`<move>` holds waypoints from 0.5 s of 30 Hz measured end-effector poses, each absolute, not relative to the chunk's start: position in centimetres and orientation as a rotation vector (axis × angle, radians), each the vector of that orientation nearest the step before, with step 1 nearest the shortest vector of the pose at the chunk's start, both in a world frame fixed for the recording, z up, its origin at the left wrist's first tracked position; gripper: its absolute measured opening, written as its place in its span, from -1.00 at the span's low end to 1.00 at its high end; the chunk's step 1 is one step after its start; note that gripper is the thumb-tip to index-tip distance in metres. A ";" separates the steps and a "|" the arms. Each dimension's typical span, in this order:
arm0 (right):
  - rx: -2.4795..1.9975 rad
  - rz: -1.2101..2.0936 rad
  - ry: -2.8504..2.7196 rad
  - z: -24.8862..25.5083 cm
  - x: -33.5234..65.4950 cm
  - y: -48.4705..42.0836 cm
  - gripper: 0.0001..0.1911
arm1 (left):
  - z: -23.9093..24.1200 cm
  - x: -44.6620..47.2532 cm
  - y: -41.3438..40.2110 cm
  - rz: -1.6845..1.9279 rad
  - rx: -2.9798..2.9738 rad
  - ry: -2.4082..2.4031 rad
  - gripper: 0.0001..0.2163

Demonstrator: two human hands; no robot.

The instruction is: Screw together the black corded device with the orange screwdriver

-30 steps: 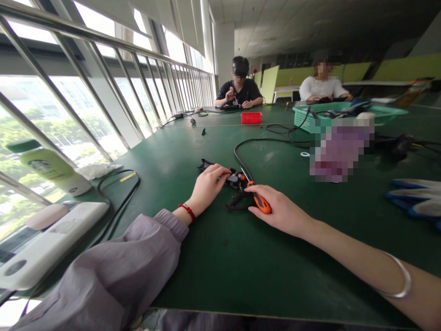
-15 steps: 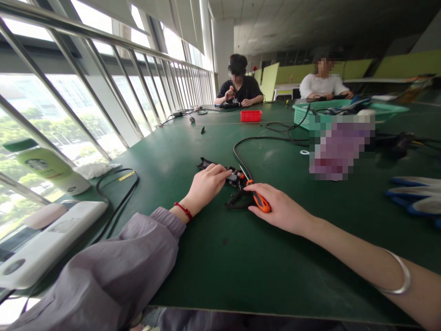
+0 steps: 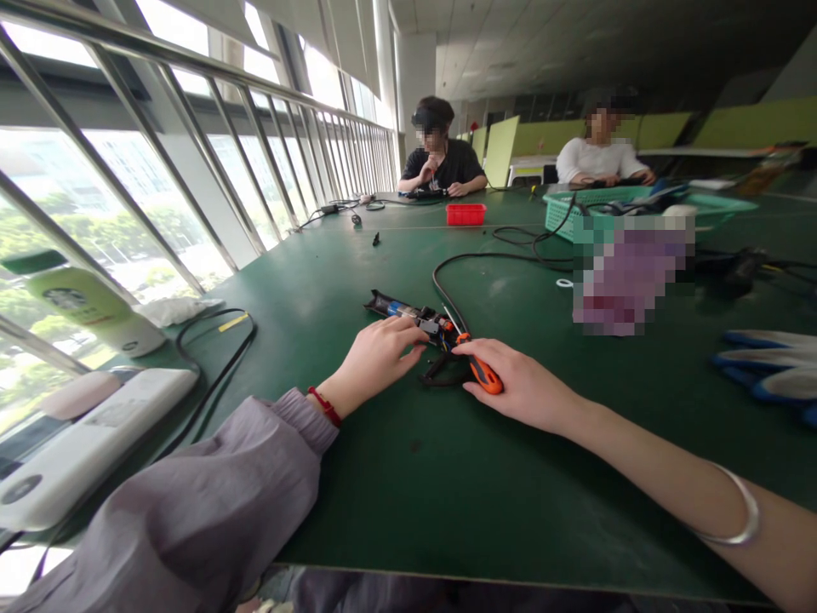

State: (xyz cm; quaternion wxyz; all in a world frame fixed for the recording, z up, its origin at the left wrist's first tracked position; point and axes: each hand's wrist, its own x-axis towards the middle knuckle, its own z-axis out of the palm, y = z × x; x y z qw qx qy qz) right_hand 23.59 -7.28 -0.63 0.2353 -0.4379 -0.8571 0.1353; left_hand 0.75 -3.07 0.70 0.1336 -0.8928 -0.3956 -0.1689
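A small black electronic device (image 3: 408, 312) with exposed parts lies on the green table (image 3: 408, 477), a black cable (image 3: 447, 285) running from it. My left hand (image 3: 376, 356) rests just in front of the device with its fingers stretched flat, fingertips touching its near edge. My right hand (image 3: 520, 387) is closed round an orange-handled screwdriver (image 3: 476, 362), whose tip points at the device's right end.
A white power strip (image 3: 77, 447) and a green-labelled bottle (image 3: 82, 306) lie at the left by the window rail. Blue-and-white gloves (image 3: 772, 366) lie at the right. A green basket (image 3: 587, 209) and a red tray (image 3: 465, 214) stand farther back, where two people sit.
My left hand has slid back toward me off the device, uncovering its left end. My right hand and the screwdriver have barely moved.
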 end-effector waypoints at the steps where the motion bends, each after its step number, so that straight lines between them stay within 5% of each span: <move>1: -1.190 0.361 -2.351 -0.7 23.6 -7.3 -0.57 | 0.6 0.9 -3.3 -0.476 -2.652 -1.167 -0.83; 8: -1.206 0.351 -2.384 -0.4 23.7 -7.2 -0.57 | 0.3 1.5 -3.7 -0.451 -2.748 -1.212 -0.92; 15: -1.165 0.343 -2.382 -0.6 23.8 -7.1 -0.57 | -0.1 1.8 -2.7 -0.815 -2.487 -1.196 -0.87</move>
